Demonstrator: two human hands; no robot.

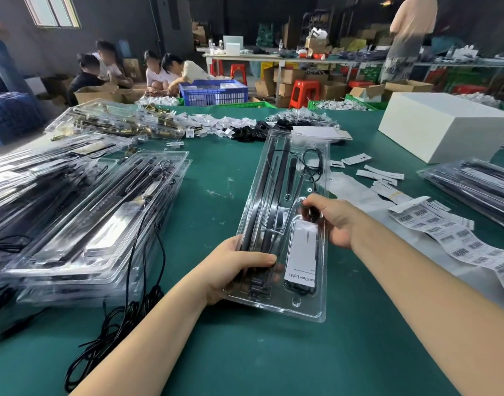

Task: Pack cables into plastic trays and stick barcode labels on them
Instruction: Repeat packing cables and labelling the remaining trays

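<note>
A long clear plastic tray (297, 144) lies on the green table in the middle of the head view, holding black rods, a thin black cable (313, 164) and a white booklet (301, 252). My left hand (236, 267) grips the tray's near left edge, thumb on top over the rods. My right hand (330, 218) holds the tray's right edge, its fingers curled over a dark cable piece inside the tray. A strip of barcode labels (450, 235) lies to the right of my right arm.
Stacks of filled clear trays (82, 224) sit at left with loose black cables (125, 315) trailing toward me. More trays (479, 184) lie at far right, a white box (445, 124) at back right. Small white tags (379, 172) are scattered. People work in the background.
</note>
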